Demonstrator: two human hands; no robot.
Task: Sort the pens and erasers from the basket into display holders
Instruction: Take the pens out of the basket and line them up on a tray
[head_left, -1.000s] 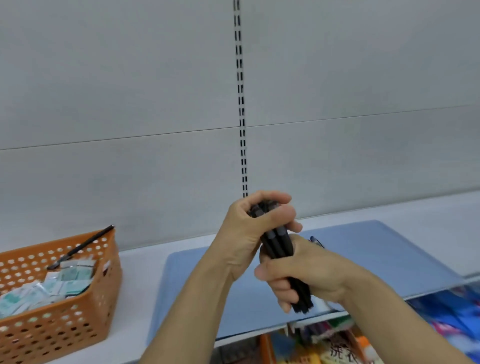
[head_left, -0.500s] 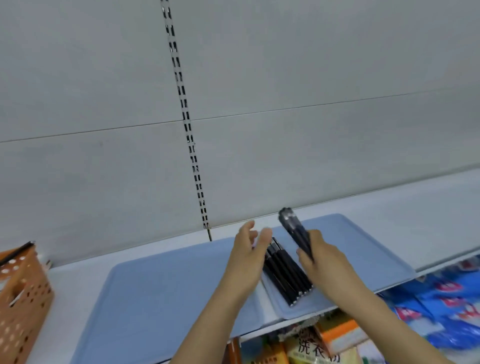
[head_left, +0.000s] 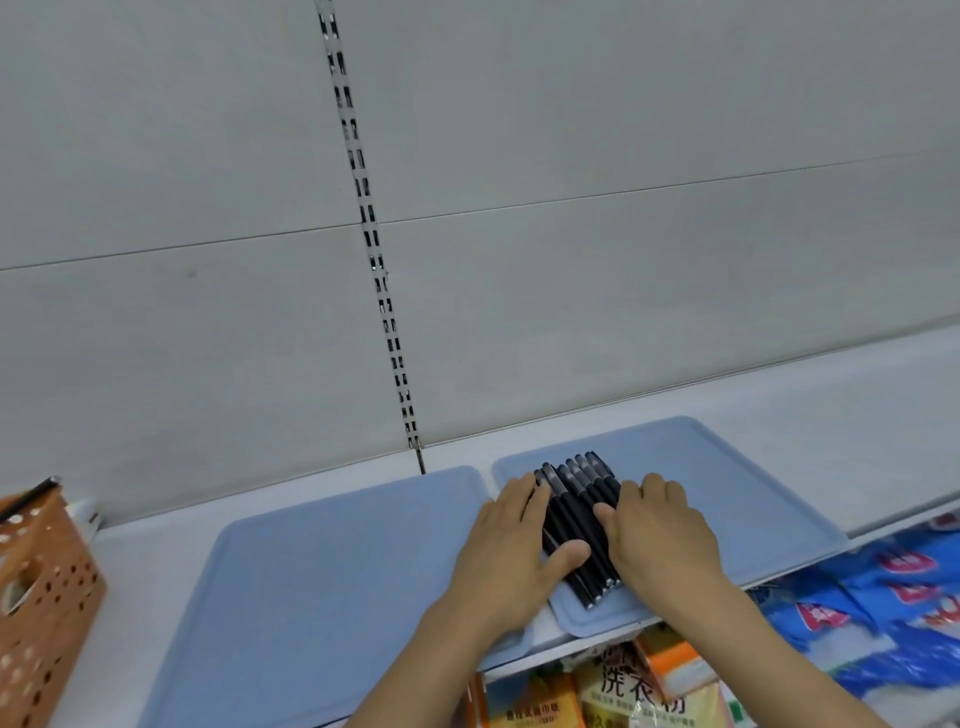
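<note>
The pens (head_left: 576, 525) are flanked by flat, unclenched left hand (head_left: 511, 545) and right hand (head_left: 662, 535) on the tray (head_left: 753, 499); light, stiff, roll-prone barrels are judged best gripped mid-length

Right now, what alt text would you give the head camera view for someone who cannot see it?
Two bare hands, left hand and right hand, lie flat either side of a row of black pens on a blue tray. A second blue tray and an orange basket sit leftward.

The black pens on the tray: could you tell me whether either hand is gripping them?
Neither; both hands lie flat, pressing the pens from either side.
</note>
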